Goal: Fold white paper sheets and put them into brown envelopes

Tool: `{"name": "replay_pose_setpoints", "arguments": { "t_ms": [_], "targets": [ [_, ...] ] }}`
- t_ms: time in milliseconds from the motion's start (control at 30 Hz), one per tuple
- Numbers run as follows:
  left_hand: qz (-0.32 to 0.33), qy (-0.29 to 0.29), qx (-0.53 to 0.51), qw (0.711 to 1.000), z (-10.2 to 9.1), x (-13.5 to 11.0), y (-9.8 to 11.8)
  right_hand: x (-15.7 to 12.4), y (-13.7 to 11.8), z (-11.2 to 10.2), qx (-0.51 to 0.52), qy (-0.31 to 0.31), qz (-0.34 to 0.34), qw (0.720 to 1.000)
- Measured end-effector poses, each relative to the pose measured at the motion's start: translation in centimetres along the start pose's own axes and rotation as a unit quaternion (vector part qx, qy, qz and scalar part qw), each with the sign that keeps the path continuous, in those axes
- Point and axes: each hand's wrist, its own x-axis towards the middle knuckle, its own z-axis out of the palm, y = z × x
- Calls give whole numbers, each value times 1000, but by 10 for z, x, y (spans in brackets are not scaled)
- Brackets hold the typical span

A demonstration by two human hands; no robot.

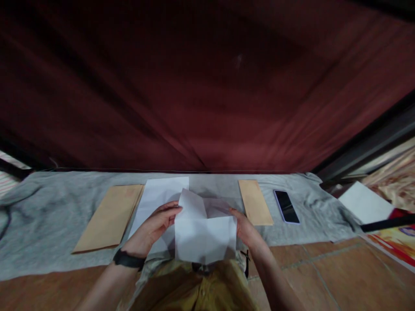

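Apparently mid-fold, left hand [162, 221] and right hand [244, 228] pinched a creased, rectangular white paper [205, 239]; the next move likely needed aligned edges.

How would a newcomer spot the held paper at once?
Find the gray cloth, below the dark red fabric in the picture. Near its middle, the left hand and right hand hold the white sheet between them. Unlike the flat white paper lying to its left, it is held up and creased.

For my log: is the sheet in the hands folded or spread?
Partly folded: the held white sheet, between left hand and right hand, bends along visible creases, with panels at different angles.
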Motion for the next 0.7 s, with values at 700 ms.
{"name": "replay_pose_setpoints", "arguments": {
  "t_ms": [700],
  "targets": [
    [372, -57, 191, 906, 47, 33, 31, 54, -65, -68, -165, 80, -338, 923]
  ]
}}
